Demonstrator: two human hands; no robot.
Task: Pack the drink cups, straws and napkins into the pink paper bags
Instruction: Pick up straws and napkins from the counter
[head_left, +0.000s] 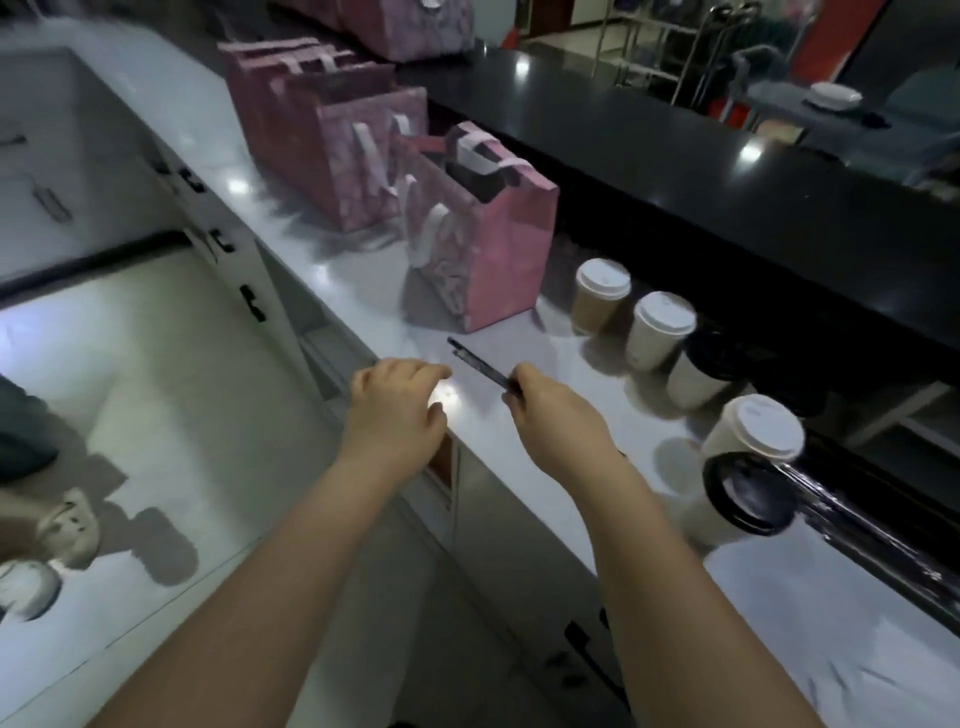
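Two bare forearms reach up from the bottom edge of the frame over a pale grey counter that runs diagonally from lower right to upper left.

The left hand, just left of centre, hovers over the counter's front edge with its fingers loosely curled and slightly apart, holding nothing. The right hand, just beside it at centre, pinches the lower end of a thin dark straw. The straw slants up and left above the counter.

Five lidded drink cups stand in a diagonal line at the right. Lowest and nearest is a black-lidded cup, with a white-lidded cup just behind it. Further up are a second black-lidded cup, a pale cup and a brown cup, the last two with white lids.

Above centre, the nearest pink bag stands upright and open near the brown cup, with something dark inside and its white handles hanging loose. Behind it, towards the upper left, is a row of pink bags. A glossy black ledge crosses the upper right, and another pink bag sits on it at the top edge.
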